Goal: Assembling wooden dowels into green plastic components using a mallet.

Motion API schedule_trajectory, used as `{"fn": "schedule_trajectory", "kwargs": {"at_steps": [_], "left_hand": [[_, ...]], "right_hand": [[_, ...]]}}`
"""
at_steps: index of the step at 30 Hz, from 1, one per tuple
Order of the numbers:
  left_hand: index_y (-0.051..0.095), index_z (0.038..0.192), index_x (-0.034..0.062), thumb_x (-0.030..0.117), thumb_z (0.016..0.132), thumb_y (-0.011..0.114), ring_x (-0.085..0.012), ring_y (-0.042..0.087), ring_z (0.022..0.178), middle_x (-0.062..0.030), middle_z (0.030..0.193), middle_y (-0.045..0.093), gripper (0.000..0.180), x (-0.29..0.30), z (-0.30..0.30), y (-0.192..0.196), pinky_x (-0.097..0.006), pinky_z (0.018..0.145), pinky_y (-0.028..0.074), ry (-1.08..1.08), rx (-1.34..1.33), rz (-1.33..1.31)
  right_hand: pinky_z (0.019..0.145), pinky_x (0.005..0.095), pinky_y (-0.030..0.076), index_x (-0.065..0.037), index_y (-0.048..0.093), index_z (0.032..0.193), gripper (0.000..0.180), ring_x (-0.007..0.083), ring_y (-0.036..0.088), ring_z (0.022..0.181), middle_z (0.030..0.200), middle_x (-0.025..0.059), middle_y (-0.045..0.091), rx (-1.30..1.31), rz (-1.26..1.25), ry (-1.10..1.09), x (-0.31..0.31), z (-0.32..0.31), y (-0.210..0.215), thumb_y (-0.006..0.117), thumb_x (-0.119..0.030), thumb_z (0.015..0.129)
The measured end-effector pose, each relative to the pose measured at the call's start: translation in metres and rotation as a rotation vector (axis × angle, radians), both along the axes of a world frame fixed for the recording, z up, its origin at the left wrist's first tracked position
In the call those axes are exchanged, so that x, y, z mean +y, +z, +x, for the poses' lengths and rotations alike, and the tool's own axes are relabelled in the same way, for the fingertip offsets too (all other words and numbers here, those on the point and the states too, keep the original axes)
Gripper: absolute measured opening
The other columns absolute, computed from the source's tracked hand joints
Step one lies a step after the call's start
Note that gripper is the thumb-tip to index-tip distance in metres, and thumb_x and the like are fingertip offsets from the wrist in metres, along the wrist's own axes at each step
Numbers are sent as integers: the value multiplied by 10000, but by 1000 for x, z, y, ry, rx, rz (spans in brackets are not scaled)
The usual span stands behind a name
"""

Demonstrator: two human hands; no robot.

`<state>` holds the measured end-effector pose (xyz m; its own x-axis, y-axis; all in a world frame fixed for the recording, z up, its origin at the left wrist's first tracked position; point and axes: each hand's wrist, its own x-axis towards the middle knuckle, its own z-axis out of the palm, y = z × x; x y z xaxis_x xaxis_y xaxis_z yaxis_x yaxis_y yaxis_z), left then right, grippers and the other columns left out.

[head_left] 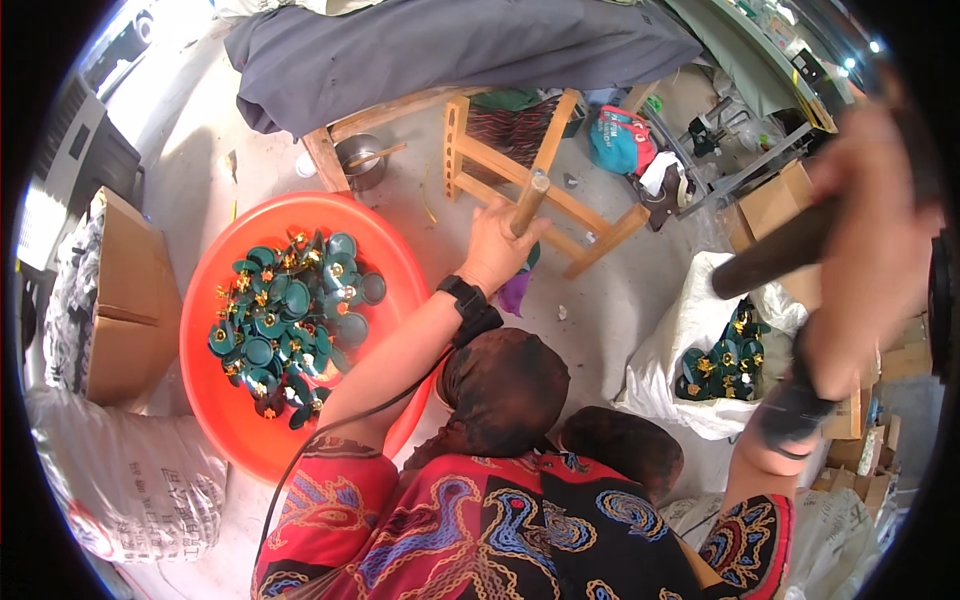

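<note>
My left hand (pixel 490 250) is closed round a short upright rod (pixel 531 203) with a pale, worn top end. Below that hand, a purple and green piece (pixel 515 292) peeks out, mostly hidden. Raised at the right, my right hand (pixel 872 220) is blurred but wrapped round a thick dark bar (pixel 775 252). To the left of my left arm sits an orange-red basin (pixel 205 390) holding many dark green round parts (pixel 297 297) with gold-coloured fittings. Similar green parts (pixel 722 368) lie in an open white sack (pixel 655 375) below the bar.
A wooden frame (pixel 600 240) stands ahead, near a metal pot (pixel 362 165) and a grey cloth-covered bench (pixel 450 60). A cardboard box (pixel 130 300) and a stuffed white sack (pixel 140 490) flank the basin. Cartons (pixel 780 205) and a teal-red bag (pixel 620 140) are at the right.
</note>
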<state>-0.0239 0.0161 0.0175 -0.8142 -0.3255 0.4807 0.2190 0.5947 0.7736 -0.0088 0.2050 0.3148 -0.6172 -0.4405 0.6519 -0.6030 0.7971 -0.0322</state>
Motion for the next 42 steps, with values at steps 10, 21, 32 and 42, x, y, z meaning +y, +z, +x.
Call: {"fn": "schedule_trajectory", "kwargs": {"at_steps": [10, 21, 32, 42], "left_hand": [[599, 724, 14, 267, 825, 616, -181, 561, 656, -101, 712, 594, 274, -17, -1, -16, -319, 616, 439, -119, -209, 555], [577, 692, 44, 328, 908, 523, -122, 528, 638, -36, 653, 576, 360, -7, -4, 40, -264, 620, 423, -365, -19, 1022], [630, 876, -7, 347, 919, 455, -154, 561, 795, -83, 908, 642, 398, 9, 4, 73, -305, 757, 432, -292, -155, 480], [602, 893, 39, 368, 879, 532, -186, 609, 720, -55, 772, 625, 337, -156, 112, -45, -337, 627, 471, 387, -278, 764]], "right_hand": [[391, 244, 416, -2, 505, 841, 129, 105, 494, 436, 621, 28, 517, -1145, -769, 403, -18, -40, -122, 604, -50, 772], [419, 252, 433, -26, 524, 880, 197, 118, 518, 494, 736, 92, 606, -1401, -1104, 265, -9, -35, -210, 663, -105, 765], [425, 261, 450, -20, 524, 852, 178, 120, 530, 511, 680, 37, 554, -1266, -1365, 249, 61, -33, -192, 623, 15, 708], [481, 298, 454, 22, 553, 849, 230, 171, 567, 545, 694, 85, 592, -584, -696, -638, 307, -63, -209, 656, -141, 724]]}}
